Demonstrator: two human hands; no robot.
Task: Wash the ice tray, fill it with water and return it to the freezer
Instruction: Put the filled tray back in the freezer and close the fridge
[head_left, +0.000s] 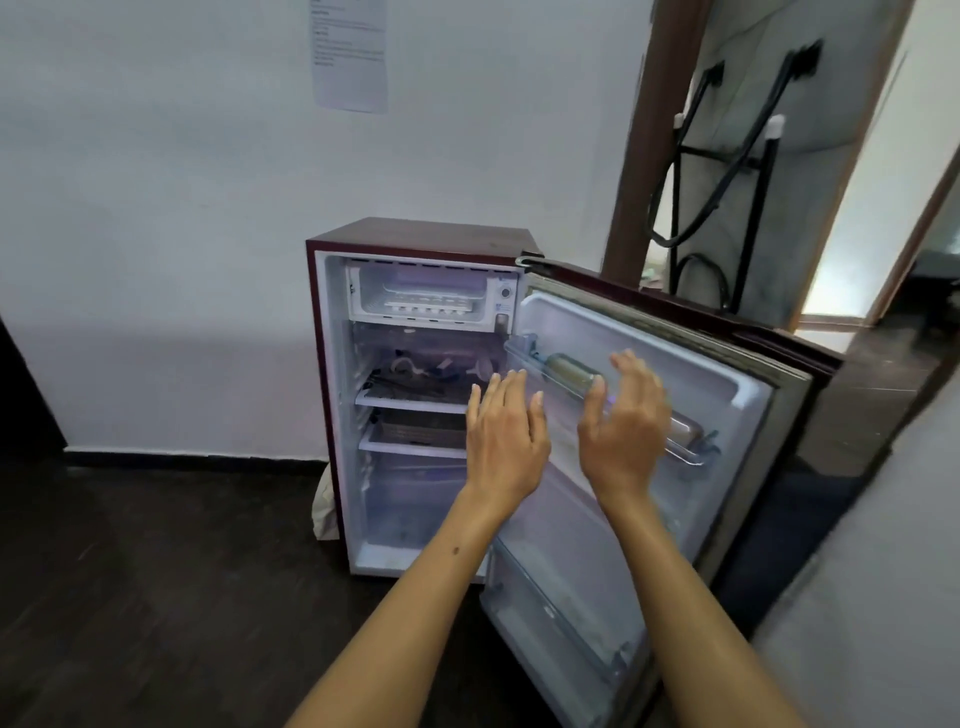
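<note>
Here the small maroon fridge (415, 234) stands on the dark floor with its door (675, 415) swung wide to the right, and both hands reach toward it, holding nothing. The left hand (506, 431) has its fingers straight and loosely spread, back of the hand to the camera, in front of the right ends of the middle shelves. The right hand (626, 415) is also spread, palm turned inward, in front of the upper door rack (685, 457), where a bottle (569, 371) lies on its side.

The ice tray (431, 306) sits in the freezer compartment (363, 291) at the top of the fridge, near that compartment's front edge, its long axis running left to right along the opening. It lies above and to the left of both hands, well apart from them, and the left hand is the nearer. The tray looks white and long, with a row of small cells along its front; whether it holds ice or water cannot be told. A second white form behind it may be another tray. Judging by this, the tray is not yet taken out.
</note>
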